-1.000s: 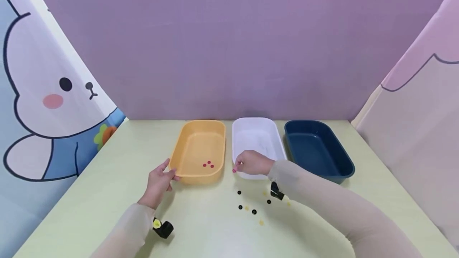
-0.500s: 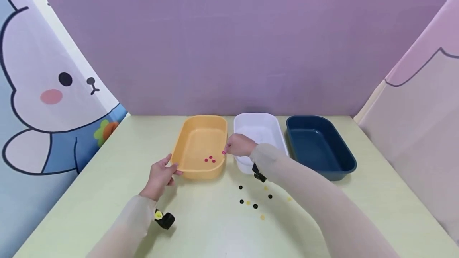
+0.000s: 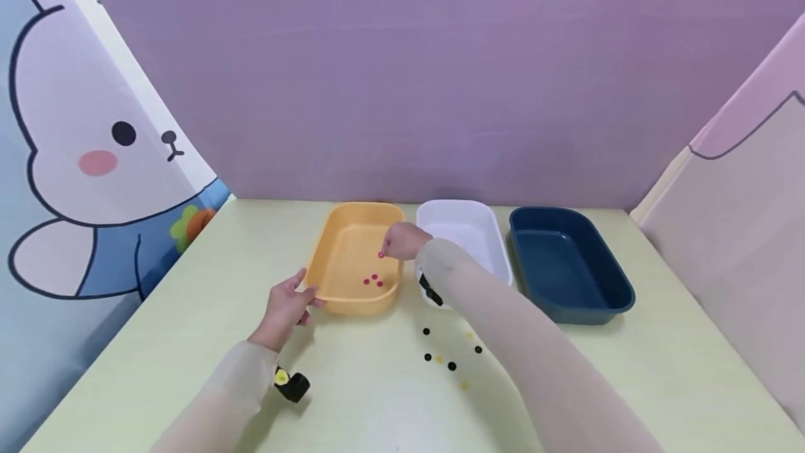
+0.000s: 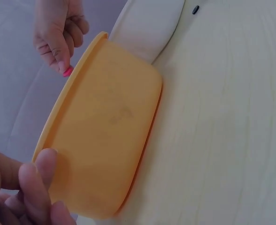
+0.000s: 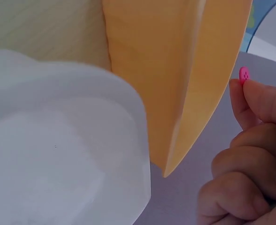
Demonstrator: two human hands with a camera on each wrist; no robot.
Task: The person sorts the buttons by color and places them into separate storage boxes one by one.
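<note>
My right hand (image 3: 405,241) is over the right side of the orange tray (image 3: 361,305), pinching a pink button (image 5: 244,75) between thumb and forefinger. In the left wrist view, that hand (image 4: 60,35) hangs past the tray's rim. Inside the tray, near its front, lie three pink buttons (image 3: 374,277). At the tray's near left corner, my left hand (image 3: 287,306) holds the rim; its fingertips show against the outer wall in the left wrist view.
To the right stand a white tray (image 3: 455,205), partly behind the right arm, and a dark blue tray (image 3: 569,264). Several black buttons (image 3: 452,366) and yellow buttons (image 3: 464,385) lie on the table (image 3: 365,383) in front. A purple backdrop (image 3: 440,75) rises behind.
My right hand has moved left with the pink button, from the white tray's front edge to above the orange tray. My left hand stays at the orange tray's corner.
</note>
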